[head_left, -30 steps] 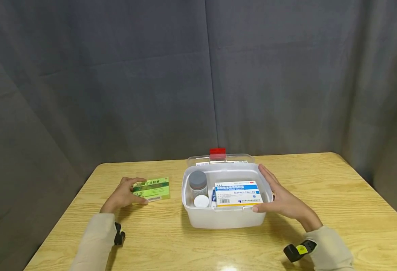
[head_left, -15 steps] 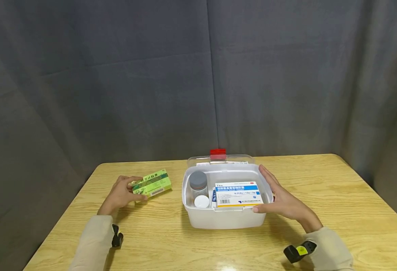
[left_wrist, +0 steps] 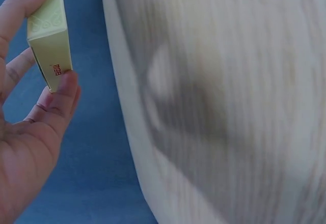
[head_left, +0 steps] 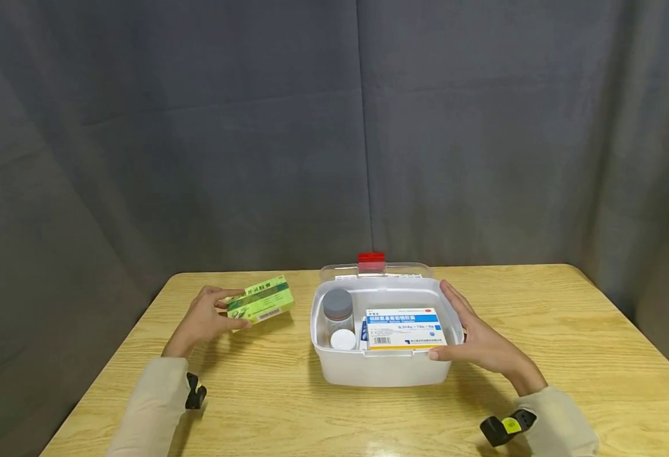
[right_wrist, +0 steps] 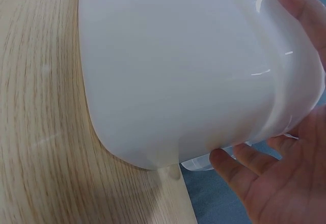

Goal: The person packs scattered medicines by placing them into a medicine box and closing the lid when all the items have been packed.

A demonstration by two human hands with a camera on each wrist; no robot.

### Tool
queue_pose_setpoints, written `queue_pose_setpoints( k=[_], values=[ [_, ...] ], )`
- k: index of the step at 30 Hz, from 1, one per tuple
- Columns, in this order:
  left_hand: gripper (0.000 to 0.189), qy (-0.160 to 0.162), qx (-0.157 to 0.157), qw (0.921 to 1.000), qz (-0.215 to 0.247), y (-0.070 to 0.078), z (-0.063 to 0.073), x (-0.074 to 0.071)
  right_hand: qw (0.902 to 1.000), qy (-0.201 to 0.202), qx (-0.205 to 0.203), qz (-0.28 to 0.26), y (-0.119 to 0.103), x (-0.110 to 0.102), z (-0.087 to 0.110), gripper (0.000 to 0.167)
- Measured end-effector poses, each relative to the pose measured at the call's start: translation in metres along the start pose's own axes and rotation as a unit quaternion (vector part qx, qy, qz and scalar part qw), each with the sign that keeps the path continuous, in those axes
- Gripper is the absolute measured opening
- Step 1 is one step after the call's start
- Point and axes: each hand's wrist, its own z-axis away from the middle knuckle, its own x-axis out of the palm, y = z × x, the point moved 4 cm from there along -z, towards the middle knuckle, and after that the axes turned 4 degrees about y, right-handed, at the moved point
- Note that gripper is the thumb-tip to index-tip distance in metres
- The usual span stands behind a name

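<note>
In the head view my left hand [head_left: 202, 325] pinches the left end of a green medicine box [head_left: 266, 299], which is tilted with its right end higher. The left wrist view shows the thumb and fingers on opposite edges of this medicine box [left_wrist: 51, 40]. To the right stands a white plastic storage box [head_left: 383, 373] with its lid back. My right hand [head_left: 491, 341] grips the storage box's right end, thumb on the front rim, fingers along the side. From the right wrist, the hand [right_wrist: 275, 183] spans the storage box's smooth wall [right_wrist: 173, 76].
Inside the storage box are a grey-capped bottle [head_left: 338, 308], a white-capped bottle [head_left: 343, 339] and a white-and-blue medicine box [head_left: 405, 329]. The clear lid [head_left: 405, 271] with a red clasp [head_left: 371, 260] hangs behind. A grey curtain [head_left: 254, 139] backs the wooden table [head_left: 289, 419].
My left hand has lifted the green medicine box and tilted its right end upward. The right hand keeps its hold on the storage box. The head view has shifted slightly.
</note>
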Motion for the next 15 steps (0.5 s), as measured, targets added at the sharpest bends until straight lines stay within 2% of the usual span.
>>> queue_pose_setpoints(
  k=[7,15],
  values=[
    [0.076,0.018,-0.002,0.9998,0.011,0.015,-0.003,-0.006,1.0,0.001,0.002,0.002,0.001,0.001,0.0,0.121],
    [0.075,0.02,0.002,0.9998,0.003,0.036,-0.006,-0.013,1.0,0.002,0.001,0.005,0.001,0.0,0.0,0.12]
  ],
)
